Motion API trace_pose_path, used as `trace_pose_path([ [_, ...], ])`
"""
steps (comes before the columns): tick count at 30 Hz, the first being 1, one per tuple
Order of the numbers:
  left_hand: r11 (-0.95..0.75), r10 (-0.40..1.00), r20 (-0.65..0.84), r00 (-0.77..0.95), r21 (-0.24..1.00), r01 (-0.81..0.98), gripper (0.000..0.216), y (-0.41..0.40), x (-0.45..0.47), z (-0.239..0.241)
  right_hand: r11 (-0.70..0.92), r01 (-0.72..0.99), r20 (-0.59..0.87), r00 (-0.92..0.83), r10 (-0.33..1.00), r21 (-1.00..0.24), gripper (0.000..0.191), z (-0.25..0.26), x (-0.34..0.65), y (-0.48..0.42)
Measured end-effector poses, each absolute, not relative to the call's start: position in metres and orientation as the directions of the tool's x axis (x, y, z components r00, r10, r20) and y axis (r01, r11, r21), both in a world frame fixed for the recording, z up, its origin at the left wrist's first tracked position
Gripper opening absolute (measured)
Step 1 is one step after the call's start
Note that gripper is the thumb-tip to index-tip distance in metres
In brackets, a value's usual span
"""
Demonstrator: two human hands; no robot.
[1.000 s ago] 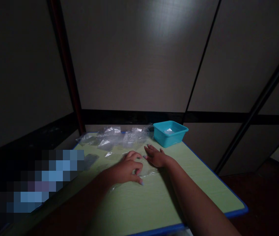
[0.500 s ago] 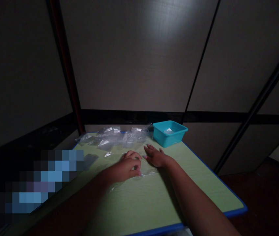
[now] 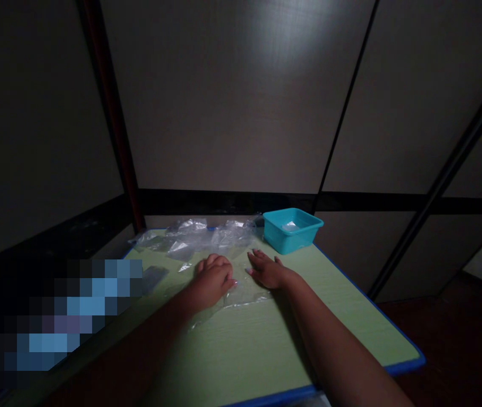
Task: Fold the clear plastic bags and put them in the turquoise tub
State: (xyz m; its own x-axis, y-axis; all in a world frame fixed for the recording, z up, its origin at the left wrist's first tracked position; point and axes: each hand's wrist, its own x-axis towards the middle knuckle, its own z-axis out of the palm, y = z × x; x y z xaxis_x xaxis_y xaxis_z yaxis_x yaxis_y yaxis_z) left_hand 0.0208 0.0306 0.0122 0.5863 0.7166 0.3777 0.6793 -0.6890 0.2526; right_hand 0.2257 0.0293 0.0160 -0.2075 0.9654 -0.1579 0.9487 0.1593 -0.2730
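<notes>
A flat clear plastic bag lies on the green table in front of me. My left hand rests on the bag's left part with its fingers curled under and pressed on the film. My right hand lies flat on the bag's far right part, fingers stretched out and pointing left. The two hands are a few centimetres apart. Whether the left fingers pinch the film is hidden in the dim light.
A heap of crumpled clear bags lies along the table's far edge. A turquoise plastic tub stands at the far right corner. Dark wall panels rise behind the table. A blue rim edges the table.
My left hand slid away from me and to the left across the bag, with its fingers curling in. My right hand stayed in place.
</notes>
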Motion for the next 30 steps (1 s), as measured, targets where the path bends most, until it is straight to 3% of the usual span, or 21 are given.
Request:
trace_pose_path([
  [6,-0.652,0.697,0.547,0.463,0.217,0.726,0.021,0.02,0.024,0.029,0.171,0.948,-0.151,-0.216,0.965,-0.268,0.065,0.014,0.226,0.03],
  [11,-0.744,0.616,0.576,0.537,0.202,0.637,0.022,0.011,0.026,0.036,0.162,0.948,-0.153,-0.209,0.966,-0.274,0.064,0.015,0.226,0.029],
  [14,-0.794,0.576,0.503,0.644,0.157,0.587,0.03,0.01,0.026,0.031,0.162,0.948,-0.152,-0.21,0.966,-0.275,0.063,0.015,0.226,0.029],
  [18,-0.812,0.58,0.291,0.761,0.139,0.566,0.051,0.013,0.021,0.019,0.165,0.948,-0.15,-0.211,0.966,-0.272,0.062,0.013,0.227,0.031],
  [23,-0.777,0.627,0.137,0.767,0.18,0.603,0.067,0.016,0.018,0.012,0.177,0.947,-0.142,-0.221,0.965,-0.27,0.063,0.012,0.228,0.031],
  [30,-0.722,0.678,0.007,0.735,0.192,0.665,0.069,0.009,0.02,0.009,0.155,0.947,-0.166,-0.207,0.964,-0.281,0.066,0.017,0.226,0.028],
])
